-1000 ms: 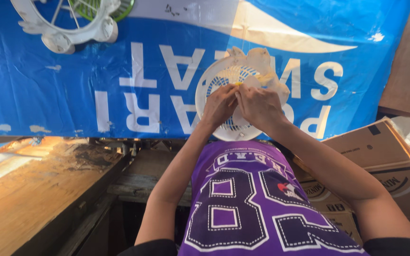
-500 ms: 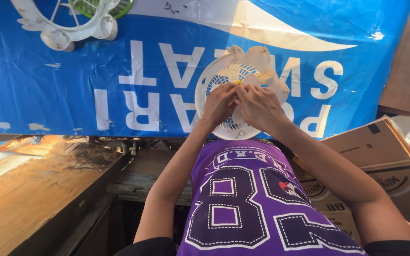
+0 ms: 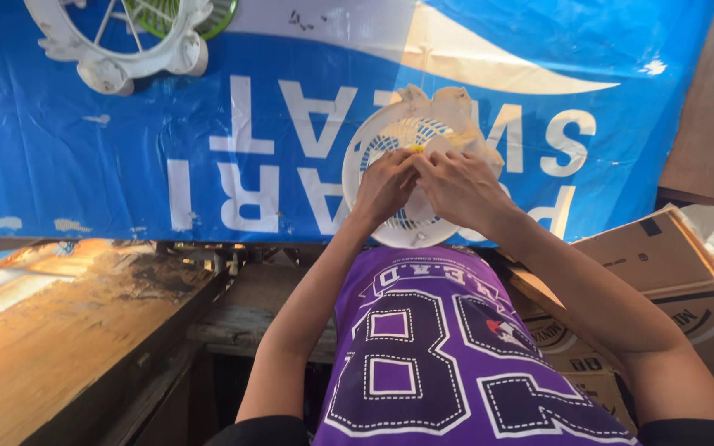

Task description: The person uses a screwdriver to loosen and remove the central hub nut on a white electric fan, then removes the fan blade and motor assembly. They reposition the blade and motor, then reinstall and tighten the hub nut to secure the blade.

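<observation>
A round white plastic fan grille (image 3: 373, 144) lies on a blue banner sheet (image 3: 84, 165) in front of me. Both hands rest on its middle. My left hand (image 3: 386, 186) and my right hand (image 3: 460, 186) pinch a small yellow piece (image 3: 416, 149) between their fingertips at the grille's centre. A crumpled beige cloth or wrapper (image 3: 448, 111) lies at the grille's far edge. My purple numbered jersey fills the lower part of the view.
A second white round fan frame (image 3: 117, 41) with a green part (image 3: 208, 21) lies at the far left of the sheet. Cardboard boxes (image 3: 663, 264) are stacked at the right. A worn wooden bench (image 3: 43, 330) runs along the lower left.
Both hands stay on the grille's centre; the fingertips have drawn closer together over the yellow piece. Nothing else has moved.
</observation>
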